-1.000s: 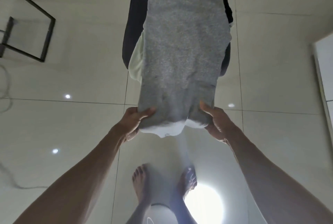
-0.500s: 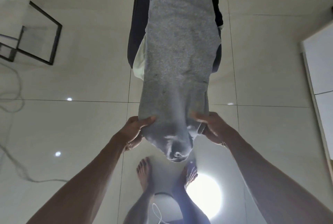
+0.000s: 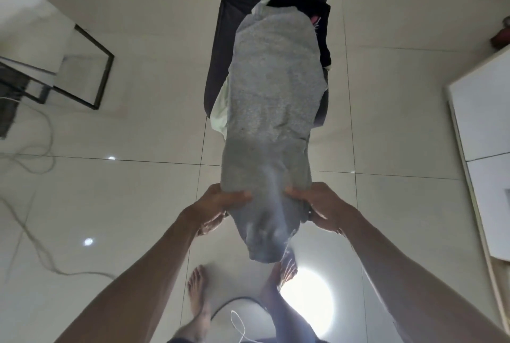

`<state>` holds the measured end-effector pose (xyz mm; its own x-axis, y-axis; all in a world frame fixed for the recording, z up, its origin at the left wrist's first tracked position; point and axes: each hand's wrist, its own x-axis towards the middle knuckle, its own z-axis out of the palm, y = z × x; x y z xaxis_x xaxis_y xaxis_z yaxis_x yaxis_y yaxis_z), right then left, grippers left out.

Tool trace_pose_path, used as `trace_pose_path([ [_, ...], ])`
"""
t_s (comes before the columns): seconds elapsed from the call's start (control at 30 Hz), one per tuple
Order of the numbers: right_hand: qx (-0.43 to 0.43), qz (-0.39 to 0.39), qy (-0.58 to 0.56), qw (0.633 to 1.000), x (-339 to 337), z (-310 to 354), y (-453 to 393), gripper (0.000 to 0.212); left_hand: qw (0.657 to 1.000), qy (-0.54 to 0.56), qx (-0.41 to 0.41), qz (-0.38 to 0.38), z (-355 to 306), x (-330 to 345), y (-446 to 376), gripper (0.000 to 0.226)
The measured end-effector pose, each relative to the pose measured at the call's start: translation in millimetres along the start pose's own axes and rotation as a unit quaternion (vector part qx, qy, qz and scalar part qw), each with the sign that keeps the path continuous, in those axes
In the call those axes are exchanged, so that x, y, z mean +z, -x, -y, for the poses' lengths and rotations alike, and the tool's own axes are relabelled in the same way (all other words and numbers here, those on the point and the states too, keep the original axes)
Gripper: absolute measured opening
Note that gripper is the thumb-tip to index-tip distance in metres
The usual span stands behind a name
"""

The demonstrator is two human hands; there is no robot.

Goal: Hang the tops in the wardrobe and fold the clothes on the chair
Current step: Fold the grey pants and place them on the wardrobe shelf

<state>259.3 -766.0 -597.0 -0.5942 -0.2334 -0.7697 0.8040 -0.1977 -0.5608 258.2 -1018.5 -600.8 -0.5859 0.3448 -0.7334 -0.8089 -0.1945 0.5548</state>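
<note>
A grey top is held at its near end by both hands. The left hand is curled around one side of the cloth, with the thumb on top, and the right hand is curled around the other side in the same way. Between the two grips a loose bit of the cloth is left to hang down, just above the bare feet. Past the grips, the rest of the top is stretched out over the dark chair, where a pale cloth is seen poking out beside it. If the top is pulled too fast, the pale cloth could be dragged off the chair onto the floor. If one grip is let go, the fold could be spoiled and the top could be dropped.
</note>
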Motion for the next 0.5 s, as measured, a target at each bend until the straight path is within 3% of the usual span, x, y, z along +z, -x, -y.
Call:
trace_pose_path([
  [0.07, -0.01, -0.009, -0.011, 1.0, 4, -2, 4, 0.069, 0.999, -0.021, -0.01, -0.037, -3, 6, 5, 0.052],
  [0.17, -0.012, -0.031, -0.018, 0.999, 18, -1, 17, 0.053, 0.992, 0.092, -0.009, -0.085, -10, 6, 13, 0.04],
  [0.27, -0.025, -0.037, 0.013, 0.999, 34, -10, 30, 0.042, 0.999, 0.023, -0.018, -0.041, -16, 4, 30, 0.039],
  [0.33, -0.045, -0.053, -0.035, 0.997, 38, -13, 33, 0.045, 0.998, -0.005, -0.018, -0.064, -15, 5, 35, 0.031],
  [0.4, -0.042, -0.05, -0.012, 0.998, 51, -14, 44, 0.052, 0.996, 0.02, -0.016, -0.088, -17, 3, 47, 0.021],
  [0.5, -0.043, -0.06, 0.026, 0.997, 70, -21, 62, 0.035, 0.997, -0.021, -0.034, -0.059, -18, -1, 65, 0.04],
])
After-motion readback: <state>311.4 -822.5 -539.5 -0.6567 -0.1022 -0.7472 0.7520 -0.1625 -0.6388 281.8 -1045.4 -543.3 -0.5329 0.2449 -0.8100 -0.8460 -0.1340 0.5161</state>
